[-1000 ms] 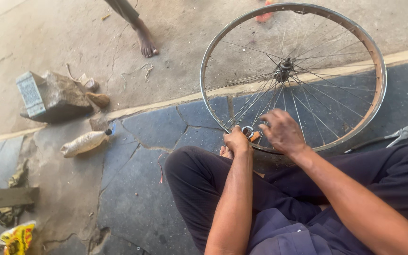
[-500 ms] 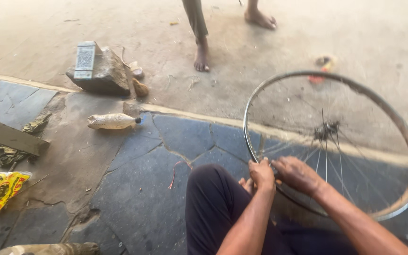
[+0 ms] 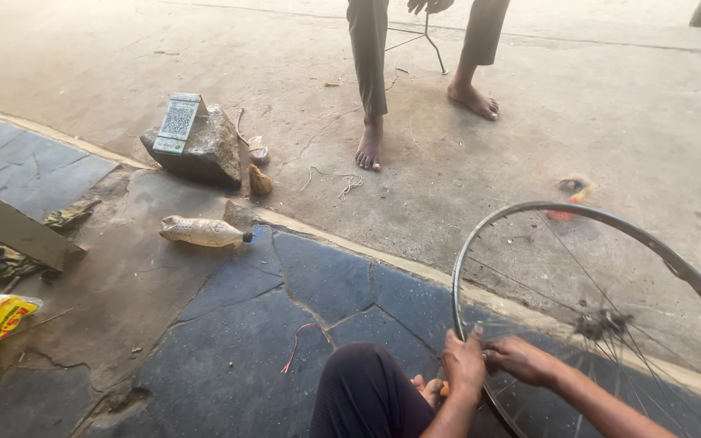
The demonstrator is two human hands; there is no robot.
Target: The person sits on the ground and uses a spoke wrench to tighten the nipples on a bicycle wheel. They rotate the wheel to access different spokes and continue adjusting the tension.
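Bicycle wheel rim [image 3: 529, 212] stands upright on the cracked stone floor [image 3: 229, 324], hub [image 3: 602, 324] up and to the right of both hands. Left hand [image 3: 464, 363] closed over the rim's lower left arc. Right hand [image 3: 519, 359] just beside it, fingers curled at the spokes; cannot tell what it pinches. Plastic bottle [image 3: 203, 232] lies well left of the hands. Beyond it, a rock [image 3: 204, 150]. 1 other person's 2 bare feet [image 3: 369, 152] stand far above the hands.
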